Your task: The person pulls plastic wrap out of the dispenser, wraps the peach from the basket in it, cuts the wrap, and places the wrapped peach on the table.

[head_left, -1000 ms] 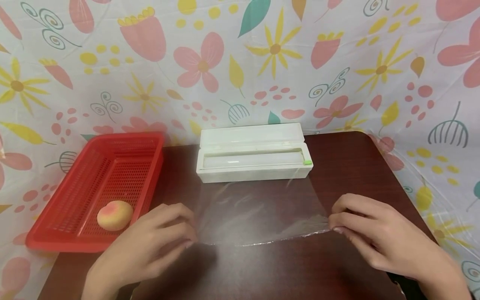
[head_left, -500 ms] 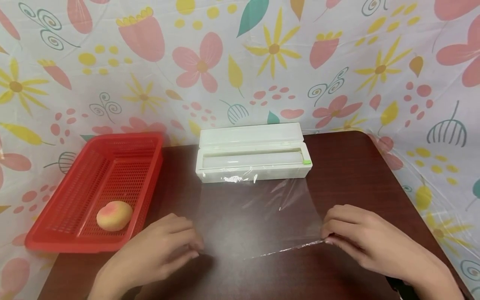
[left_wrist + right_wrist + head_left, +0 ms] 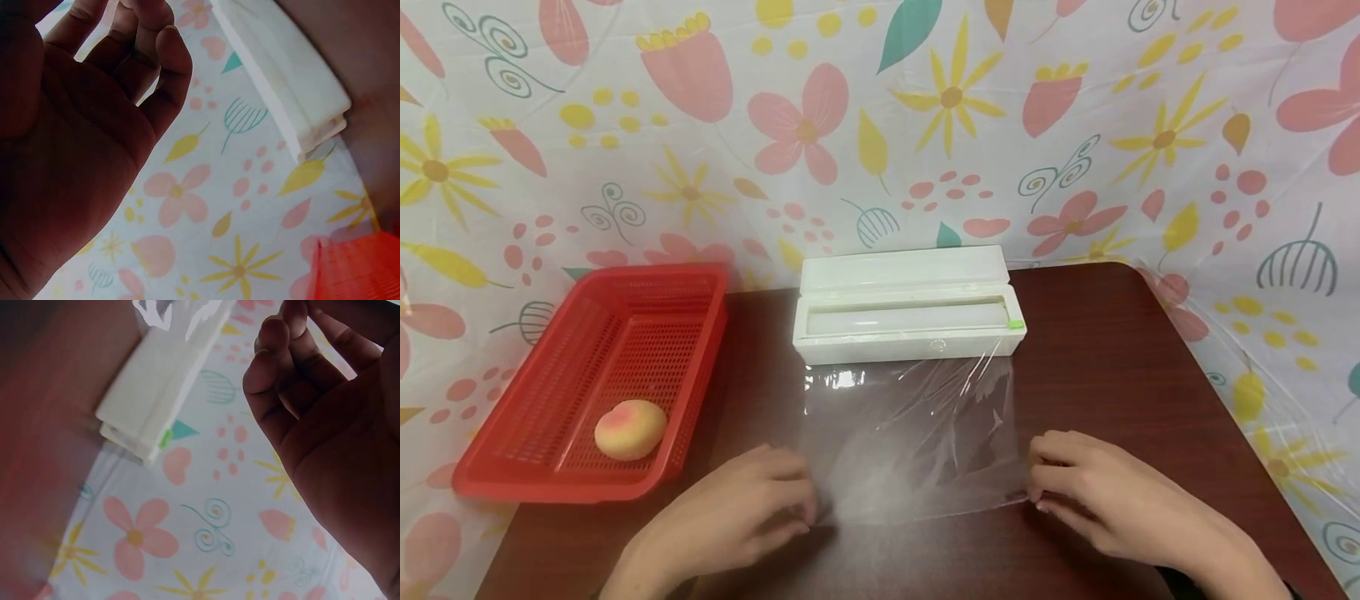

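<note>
A clear sheet of plastic wrap (image 3: pixel 910 450) runs from the white dispenser box (image 3: pixel 910 346) toward the person, wrinkled and shiny on its right half. Its near left corner is pinched by my left hand (image 3: pixel 737 508), while my right hand (image 3: pixel 1105 500) pinches the near right corner. The sheet lies low over the dark table between both hands. Behind it the dispenser stands with its lid (image 3: pixel 906 271) raised and the white roll (image 3: pixel 906 318) showing inside. In the wrist views, curled fingers of the left hand (image 3: pixel 81 125) and right hand (image 3: pixel 337 425) appear, their grip on the film hardly visible.
A red plastic basket (image 3: pixel 700 367) stands at the left with a peach (image 3: pixel 631 430) inside. A small green slider (image 3: pixel 1016 324) sits at the box's right end. Flower-patterned cloth (image 3: pixel 880 125) hangs behind the dark wooden table (image 3: pixel 1090 333).
Both hands have drawn toward the person and slightly closer together, pulling the plastic wrap's near edge with them. More film now stretches out from the box, which stays in place.
</note>
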### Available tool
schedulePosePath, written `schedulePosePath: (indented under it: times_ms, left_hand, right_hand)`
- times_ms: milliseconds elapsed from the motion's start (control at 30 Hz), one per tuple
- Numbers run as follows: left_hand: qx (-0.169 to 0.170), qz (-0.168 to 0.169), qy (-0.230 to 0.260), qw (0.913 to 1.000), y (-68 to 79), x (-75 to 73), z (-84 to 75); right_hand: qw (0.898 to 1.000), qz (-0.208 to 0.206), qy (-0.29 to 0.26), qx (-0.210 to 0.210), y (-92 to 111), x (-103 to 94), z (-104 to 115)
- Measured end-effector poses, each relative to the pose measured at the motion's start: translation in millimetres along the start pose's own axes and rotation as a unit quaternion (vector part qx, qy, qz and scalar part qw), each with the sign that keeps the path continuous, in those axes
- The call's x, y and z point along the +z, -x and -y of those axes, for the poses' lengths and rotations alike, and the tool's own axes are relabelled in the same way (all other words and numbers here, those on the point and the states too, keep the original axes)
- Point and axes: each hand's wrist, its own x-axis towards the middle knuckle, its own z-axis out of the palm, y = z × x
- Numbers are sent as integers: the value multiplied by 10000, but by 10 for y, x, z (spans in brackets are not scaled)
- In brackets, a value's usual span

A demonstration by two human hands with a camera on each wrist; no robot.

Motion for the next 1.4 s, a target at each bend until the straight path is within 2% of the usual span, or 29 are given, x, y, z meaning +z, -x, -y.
schedulePosePath:
  times_ms: [300, 533, 800, 1000, 1267, 1400]
  left_hand:
    - [-168, 338, -172, 9991, -46, 184, 20]
    - [-401, 665, -179, 9968, -65, 312, 67]
    - [-664, 959, -165, 9930, -62, 373, 115]
    - [-694, 1044, -177, 9920, -40, 445, 154]
    - [-941, 1124, -59, 9892, -22, 522, 168]
    - [-1048, 1204, -88, 9871, -11, 527, 170]
  right_hand:
    - [9998, 103, 129, 117, 95, 237, -47]
    - [9987, 263, 274, 328, 111, 329, -53]
    - [9972, 460, 187, 568, 146, 395, -74]
    - [9960, 504, 188, 711, 150, 431, -99]
    - [9951, 420, 256, 855, 173, 481, -129]
    - [9940, 503, 310, 924, 184, 493, -140]
